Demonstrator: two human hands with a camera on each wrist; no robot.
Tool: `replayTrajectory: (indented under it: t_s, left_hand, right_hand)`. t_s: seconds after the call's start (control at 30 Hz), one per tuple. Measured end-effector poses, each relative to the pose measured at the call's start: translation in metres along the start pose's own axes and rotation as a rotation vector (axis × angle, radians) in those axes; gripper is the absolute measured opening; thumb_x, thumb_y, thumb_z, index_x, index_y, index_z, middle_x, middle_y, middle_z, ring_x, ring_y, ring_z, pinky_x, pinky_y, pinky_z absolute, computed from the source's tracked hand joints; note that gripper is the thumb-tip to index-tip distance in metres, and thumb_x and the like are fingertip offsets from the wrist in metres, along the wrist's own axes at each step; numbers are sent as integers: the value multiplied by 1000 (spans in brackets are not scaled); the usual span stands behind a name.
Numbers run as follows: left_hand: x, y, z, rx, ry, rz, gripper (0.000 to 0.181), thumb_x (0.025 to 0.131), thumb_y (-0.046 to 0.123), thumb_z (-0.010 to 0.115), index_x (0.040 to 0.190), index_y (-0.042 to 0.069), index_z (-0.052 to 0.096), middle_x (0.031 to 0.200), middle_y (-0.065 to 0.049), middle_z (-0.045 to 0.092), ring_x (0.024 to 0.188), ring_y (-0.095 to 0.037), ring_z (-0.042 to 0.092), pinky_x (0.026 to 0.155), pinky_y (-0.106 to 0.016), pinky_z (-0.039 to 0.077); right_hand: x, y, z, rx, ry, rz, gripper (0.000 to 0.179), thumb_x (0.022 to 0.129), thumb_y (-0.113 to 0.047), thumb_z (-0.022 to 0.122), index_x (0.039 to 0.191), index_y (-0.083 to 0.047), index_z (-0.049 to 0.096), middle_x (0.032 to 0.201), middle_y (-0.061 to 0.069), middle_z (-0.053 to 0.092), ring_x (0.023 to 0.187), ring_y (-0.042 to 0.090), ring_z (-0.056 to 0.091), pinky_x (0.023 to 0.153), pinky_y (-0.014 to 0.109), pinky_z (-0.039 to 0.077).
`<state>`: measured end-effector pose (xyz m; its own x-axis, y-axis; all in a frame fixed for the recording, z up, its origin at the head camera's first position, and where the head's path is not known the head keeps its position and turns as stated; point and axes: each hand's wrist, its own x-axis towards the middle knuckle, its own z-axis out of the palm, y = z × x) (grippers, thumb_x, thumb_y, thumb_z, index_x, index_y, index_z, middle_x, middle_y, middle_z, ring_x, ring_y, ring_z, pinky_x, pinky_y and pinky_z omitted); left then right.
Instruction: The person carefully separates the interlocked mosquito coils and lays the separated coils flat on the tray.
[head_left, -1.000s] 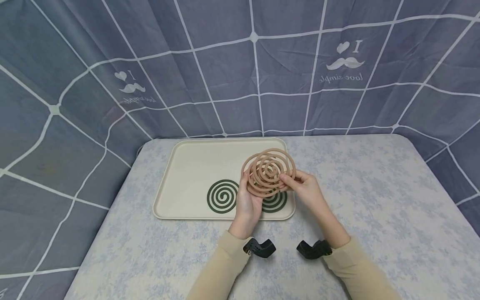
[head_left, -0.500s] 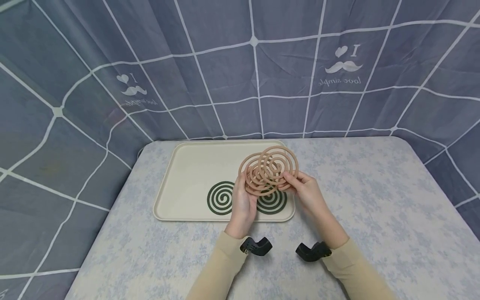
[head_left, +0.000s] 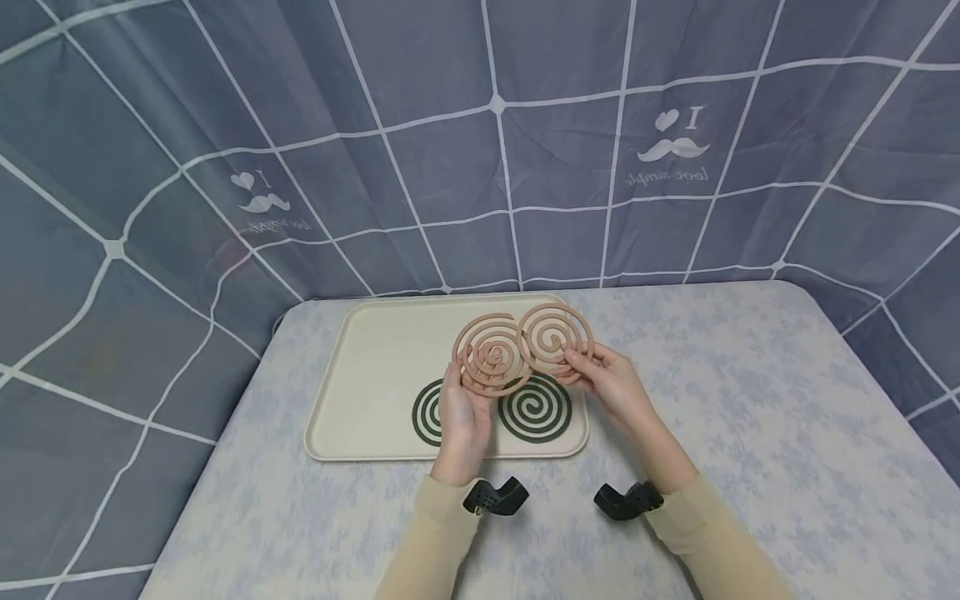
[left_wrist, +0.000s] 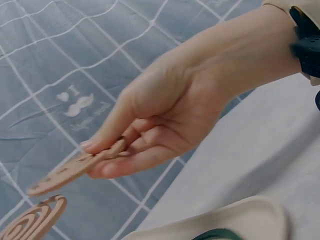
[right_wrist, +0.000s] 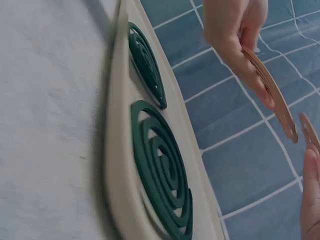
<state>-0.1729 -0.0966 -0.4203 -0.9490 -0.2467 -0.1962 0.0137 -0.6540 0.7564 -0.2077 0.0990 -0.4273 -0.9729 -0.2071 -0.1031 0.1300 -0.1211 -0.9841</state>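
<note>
Two tan spiral mosquito coils are held over the tray, side by side in the head view. My left hand [head_left: 465,421] grips the left coil [head_left: 493,357] at its edge, thumb on top and fingers beneath; the left wrist view shows this coil [left_wrist: 65,175] nearly edge-on. My right hand [head_left: 618,387] pinches the right coil [head_left: 555,342] by its lower right rim. In the right wrist view a narrow gap separates the two tan coils. Below them, a dark green coil [head_left: 534,407] lies in the tray. Another green coil [head_left: 426,412] is partly hidden by my left hand.
The cream rectangular tray [head_left: 375,375] has a low raised rim and lies on a table with a pale blue patterned cloth [head_left: 712,400]. A blue-grey checked curtain [head_left: 420,167] hangs behind and at the sides. Each wrist wears a black device [head_left: 497,497].
The tan coils, stacked and overlapping one second ago, have been drawn apart. My left hand has moved left and slightly down with its coil; my right hand has stayed nearly in place.
</note>
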Motion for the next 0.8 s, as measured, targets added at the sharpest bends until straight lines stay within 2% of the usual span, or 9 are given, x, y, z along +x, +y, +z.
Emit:
replayTrajectory:
  t_s: [0.2, 0.33, 0.47, 0.67, 0.8]
  left_hand:
    - [9, 18, -7, 66, -16, 40, 48, 109, 24, 10, 151, 4, 24, 146, -15, 41, 134, -19, 47, 106, -25, 45]
    - [24, 31, -13, 75, -40, 44, 48, 109, 23, 10, 152, 3, 20, 151, -16, 36, 141, -21, 41, 112, -28, 41]
    - [41, 41, -19, 87, -38, 45, 49, 109, 21, 10, 154, 0, 14, 157, -16, 27, 145, -21, 34, 115, -28, 36]
    - [64, 50, -25, 124, -2, -8, 49, 109, 17, 13, 156, 1, 13, 162, -14, 21, 148, -20, 28, 115, -25, 35]
    - [76, 52, -30, 228, -15, -53, 49, 108, 13, 15, 155, 0, 18, 158, -14, 31, 142, -19, 38, 108, -23, 43]
  right_hand:
    - [18, -2, 0, 16, -17, 51, 39, 103, -20, 53, 130, 8, 51, 83, -6, 70, 72, 6, 69, 77, 23, 59]
    - [32, -4, -1, 69, -24, 67, 37, 102, -18, 54, 129, 7, 50, 80, -5, 70, 69, 6, 68, 75, 22, 59]
    - [44, -5, 1, 75, -21, 39, 31, 102, -12, 53, 126, 8, 49, 75, -6, 71, 66, 5, 68, 71, 20, 58]
    - [57, -10, 5, 58, 12, 23, 27, 100, -9, 55, 120, 8, 51, 71, -6, 71, 65, 4, 68, 67, 18, 57]
    - [64, -10, 7, 47, 9, 23, 21, 100, -6, 56, 115, 8, 51, 69, -6, 71, 63, 3, 67, 65, 17, 57]
